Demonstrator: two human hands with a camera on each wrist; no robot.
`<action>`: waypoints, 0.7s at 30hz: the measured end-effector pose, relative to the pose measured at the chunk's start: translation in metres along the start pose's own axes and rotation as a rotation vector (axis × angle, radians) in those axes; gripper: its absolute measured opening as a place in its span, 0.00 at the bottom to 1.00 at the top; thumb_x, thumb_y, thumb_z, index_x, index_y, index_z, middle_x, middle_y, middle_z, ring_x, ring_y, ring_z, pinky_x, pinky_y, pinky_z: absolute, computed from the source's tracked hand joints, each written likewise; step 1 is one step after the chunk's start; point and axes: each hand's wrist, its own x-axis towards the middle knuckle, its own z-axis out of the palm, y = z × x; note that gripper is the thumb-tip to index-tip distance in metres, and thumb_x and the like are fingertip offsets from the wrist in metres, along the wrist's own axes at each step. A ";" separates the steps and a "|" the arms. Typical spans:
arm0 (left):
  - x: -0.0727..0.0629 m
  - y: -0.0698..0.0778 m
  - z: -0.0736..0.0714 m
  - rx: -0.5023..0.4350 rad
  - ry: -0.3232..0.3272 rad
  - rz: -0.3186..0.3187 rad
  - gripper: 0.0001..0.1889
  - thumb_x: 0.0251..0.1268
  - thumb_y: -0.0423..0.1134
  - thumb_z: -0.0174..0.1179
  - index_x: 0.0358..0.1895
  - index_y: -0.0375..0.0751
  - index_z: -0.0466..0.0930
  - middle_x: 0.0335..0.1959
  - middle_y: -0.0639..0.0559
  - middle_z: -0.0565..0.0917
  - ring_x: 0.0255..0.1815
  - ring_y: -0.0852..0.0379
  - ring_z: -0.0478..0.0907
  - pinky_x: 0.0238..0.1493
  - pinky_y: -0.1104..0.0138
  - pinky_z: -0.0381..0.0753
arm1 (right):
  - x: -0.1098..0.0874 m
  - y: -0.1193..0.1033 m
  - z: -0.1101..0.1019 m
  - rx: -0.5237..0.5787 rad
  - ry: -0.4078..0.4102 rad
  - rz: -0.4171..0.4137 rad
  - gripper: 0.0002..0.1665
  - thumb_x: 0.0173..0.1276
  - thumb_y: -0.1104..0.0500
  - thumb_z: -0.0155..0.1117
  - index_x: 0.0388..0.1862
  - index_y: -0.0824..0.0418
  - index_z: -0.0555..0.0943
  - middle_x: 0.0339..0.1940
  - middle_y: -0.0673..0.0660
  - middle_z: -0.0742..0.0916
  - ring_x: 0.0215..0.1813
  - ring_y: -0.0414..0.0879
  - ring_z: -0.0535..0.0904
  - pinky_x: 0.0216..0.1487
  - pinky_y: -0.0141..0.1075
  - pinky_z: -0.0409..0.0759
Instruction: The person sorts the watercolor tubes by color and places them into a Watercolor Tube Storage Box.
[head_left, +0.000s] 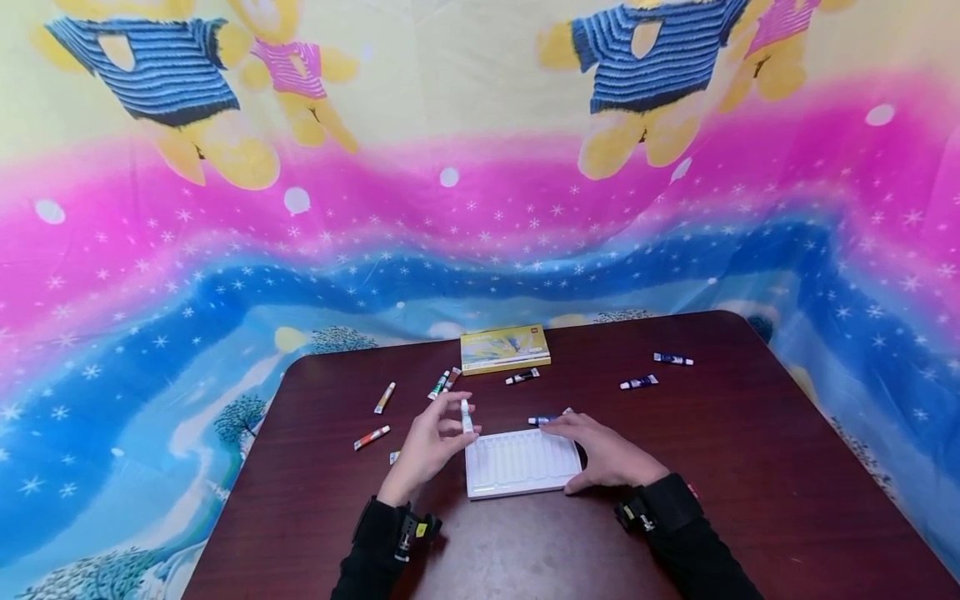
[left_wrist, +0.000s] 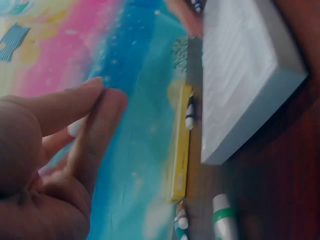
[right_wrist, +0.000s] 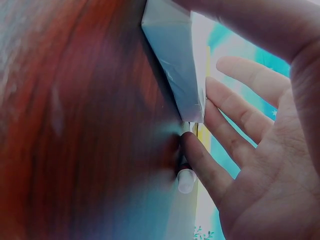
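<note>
My left hand (head_left: 429, 446) pinches a small white paint tube (head_left: 467, 416) between thumb and fingers, raised just off the left back corner of a white plastic tray (head_left: 525, 462). In the left wrist view, the hand's fingers mostly hide the tube. The tray lies flat on the table, with a row of slots across it. My right hand (head_left: 609, 454) holds the tray's right side, thumb at the front corner and fingers at the back corner. Behind the tray, close to those fingers, lies a dark blue paint tube (head_left: 542, 421).
A yellow paint box (head_left: 505, 350) lies at the table's back, with a black tube (head_left: 522, 377) before it. Green (head_left: 438, 385), ochre (head_left: 385, 397) and orange-red (head_left: 372, 437) tubes lie to the left. Two dark blue-violet tubes (head_left: 639, 382) lie at right. A patterned cloth surrounds the table (head_left: 750, 433).
</note>
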 end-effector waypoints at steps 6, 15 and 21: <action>-0.007 -0.002 0.009 0.186 0.021 -0.047 0.32 0.60 0.28 0.74 0.69 0.45 0.79 0.53 0.40 0.85 0.43 0.52 0.89 0.42 0.69 0.88 | 0.001 0.000 0.002 0.010 0.007 0.005 0.54 0.54 0.51 0.85 0.79 0.52 0.70 0.77 0.63 0.72 0.82 0.67 0.58 0.72 0.61 0.71; -0.008 -0.011 0.015 0.404 0.029 -0.078 0.33 0.54 0.33 0.79 0.66 0.34 0.81 0.42 0.46 0.84 0.35 0.59 0.85 0.36 0.72 0.84 | 0.002 0.000 0.002 -0.007 0.026 0.024 0.54 0.53 0.51 0.86 0.78 0.52 0.71 0.76 0.61 0.73 0.82 0.66 0.58 0.73 0.60 0.70; -0.009 -0.012 0.020 0.504 0.028 -0.096 0.32 0.53 0.35 0.80 0.64 0.33 0.82 0.37 0.49 0.82 0.31 0.64 0.81 0.34 0.72 0.82 | 0.000 0.001 0.002 -0.003 0.026 0.009 0.54 0.54 0.51 0.86 0.78 0.53 0.71 0.76 0.63 0.73 0.81 0.66 0.60 0.72 0.60 0.72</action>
